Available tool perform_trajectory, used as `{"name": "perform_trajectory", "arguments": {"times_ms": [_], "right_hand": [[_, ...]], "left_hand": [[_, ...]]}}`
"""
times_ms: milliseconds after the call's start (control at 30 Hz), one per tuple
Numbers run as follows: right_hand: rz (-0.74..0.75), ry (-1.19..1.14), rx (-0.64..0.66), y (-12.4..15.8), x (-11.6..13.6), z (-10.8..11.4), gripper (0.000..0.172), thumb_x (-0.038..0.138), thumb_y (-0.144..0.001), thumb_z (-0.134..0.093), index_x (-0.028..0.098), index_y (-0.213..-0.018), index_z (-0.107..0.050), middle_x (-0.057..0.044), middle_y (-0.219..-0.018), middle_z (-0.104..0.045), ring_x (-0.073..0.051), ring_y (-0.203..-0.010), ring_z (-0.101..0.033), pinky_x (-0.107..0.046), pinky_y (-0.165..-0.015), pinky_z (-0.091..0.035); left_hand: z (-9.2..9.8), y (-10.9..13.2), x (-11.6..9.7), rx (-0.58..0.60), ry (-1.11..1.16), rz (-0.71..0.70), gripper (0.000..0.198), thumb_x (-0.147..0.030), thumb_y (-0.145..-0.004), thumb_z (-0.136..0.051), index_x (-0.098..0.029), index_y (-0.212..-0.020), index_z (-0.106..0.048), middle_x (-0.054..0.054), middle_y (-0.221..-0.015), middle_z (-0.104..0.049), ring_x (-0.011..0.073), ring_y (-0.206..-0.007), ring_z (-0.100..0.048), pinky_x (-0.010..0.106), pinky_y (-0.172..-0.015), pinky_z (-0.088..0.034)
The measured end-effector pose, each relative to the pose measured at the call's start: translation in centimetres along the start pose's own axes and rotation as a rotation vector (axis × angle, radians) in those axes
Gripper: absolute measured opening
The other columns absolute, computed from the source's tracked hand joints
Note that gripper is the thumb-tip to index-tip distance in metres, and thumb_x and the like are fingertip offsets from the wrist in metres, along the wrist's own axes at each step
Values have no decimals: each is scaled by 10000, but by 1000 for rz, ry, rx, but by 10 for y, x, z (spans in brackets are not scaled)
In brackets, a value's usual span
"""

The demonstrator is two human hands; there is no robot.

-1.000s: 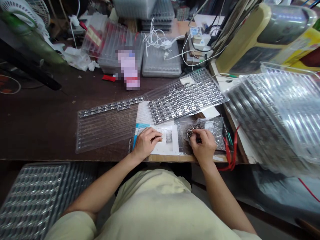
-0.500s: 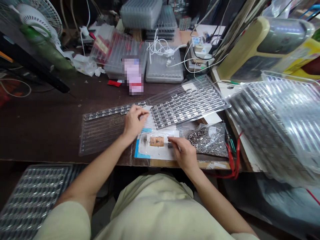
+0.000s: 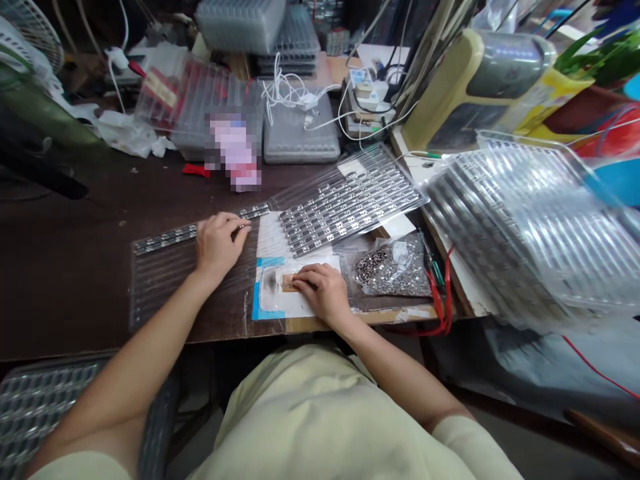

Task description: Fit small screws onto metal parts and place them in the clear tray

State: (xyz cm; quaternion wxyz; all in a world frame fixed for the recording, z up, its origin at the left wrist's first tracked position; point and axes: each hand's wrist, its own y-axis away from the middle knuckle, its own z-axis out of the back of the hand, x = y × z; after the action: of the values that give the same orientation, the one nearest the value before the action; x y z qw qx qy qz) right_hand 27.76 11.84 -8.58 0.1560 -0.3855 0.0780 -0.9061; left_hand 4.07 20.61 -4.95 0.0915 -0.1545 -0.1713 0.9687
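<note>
i have the left hand (image 3: 217,245) curled, its fingertips (image 3: 241,228) on a row of metal strips (image 3: 170,235) lying along a clear plastic tray (image 3: 160,300); i cannot tell if they pinch anything. the right hand (image 3: 320,290) lies half closed against a small tan pad (image 3: 289,283) on white paper (image 3: 280,310), and i cannot tell if it has hold of the pad. just right of that hand sits a plastic bag of small metal parts (image 3: 387,270), and beyond the paper lies a clear tray of strips (image 3: 350,200).
</note>
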Motion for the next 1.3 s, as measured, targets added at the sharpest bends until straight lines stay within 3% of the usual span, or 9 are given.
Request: {"name": "perform_trajectory", "arguments": {"times_ms": [200, 333, 500, 600, 700, 767, 900, 1100, 1300], "right_hand": [[39, 143, 32, 0, 8, 1, 148, 356, -877, -598, 306, -941, -723, -23, -969, -674, -185, -854, -568, -324, -721, -437], [113, 244, -36, 20, 5, 41, 328, 345, -876, -596, 269, -1195, -614, -72, -1096, -638, -212, -924, -571, -351, -752, -454], [-56, 388, -414, 35, -35, 126, 264, 241, -908, -506, 250, -1141, -630, -86, -1070, -622, -224, -996, -550, -394, -875, -454], [-32, 473, -336, 19, -63, 151, 326, 201, -911, -460, 233, -1207, -593, -91, -1168, -594, -235, -1028, -511, -419, -907, -428], [36, 445, -192, 1, -81, 151, 235, 249, -891, -526, 233, -1096, -640, -77, -1115, -609, -226, -980, -501, -399, -882, -429], [46, 396, -188, -5, -88, 144, 135, 266, -881, -554, 220, -955, -657, -69, -1044, -625, -218, -954, -506, -381, -865, -427], [17, 222, -278, -3, -91, 135, 95, 253, -889, -540, 207, -851, -614, -31, -872, -646, -175, -847, -552, -319, -801, -438], [-24, 46, -305, -2, -68, 126, 121, 277, -892, -519, 210, -841, -605, -11, -825, -648, -142, -771, -590, -267, -746, -455], [25, -25, -259, -18, -47, 93, 104, 252, -890, -508, 210, -839, -589, -12, -819, -636, -137, -772, -591, -252, -735, -459]], "left_hand": [[-14, -19, -56, 117, 201, -132, 166, -266, -872, -544, -227, -921, -697, 32, -991, -698, 207, -926, -614, 369, -882, -390], [-10, -28, -75, 51, 259, -91, 185, -256, -882, -524, -192, -922, -692, 49, -979, -696, 206, -908, -620, 353, -852, -425], [-11, 13, -133, 269, 473, -279, 152, -271, -882, -547, -210, -935, -675, 22, -918, -695, 163, -802, -631, 290, -750, -473], [-23, 44, -177, 377, 416, -433, 196, -317, -834, -634, -212, -999, -643, 38, -972, -663, 180, -798, -621, 296, -701, -475], [-39, 57, -200, 374, 303, -479, 110, -260, -834, -633, -189, -918, -622, 54, -950, -629, 200, -844, -603, 304, -694, -468], [-47, 56, -202, 372, 315, -479, 19, -191, -863, -581, -191, -863, -600, 39, -899, -615, 182, -826, -593, 290, -693, -462], [-50, 51, -196, 367, 410, -512, 120, -121, -889, -505, -195, -817, -567, 24, -847, -597, 160, -797, -582, 270, -689, -457], [-34, 59, -178, 329, 456, -503, 187, -66, -883, -435, -198, -817, -549, 32, -819, -579, 173, -793, -563, 284, -702, -456], [-22, 76, -147, 301, 426, -446, 204, -20, -843, -415, -191, -835, -525, 45, -843, -577, 194, -832, -556, 311, -743, -460]]}}
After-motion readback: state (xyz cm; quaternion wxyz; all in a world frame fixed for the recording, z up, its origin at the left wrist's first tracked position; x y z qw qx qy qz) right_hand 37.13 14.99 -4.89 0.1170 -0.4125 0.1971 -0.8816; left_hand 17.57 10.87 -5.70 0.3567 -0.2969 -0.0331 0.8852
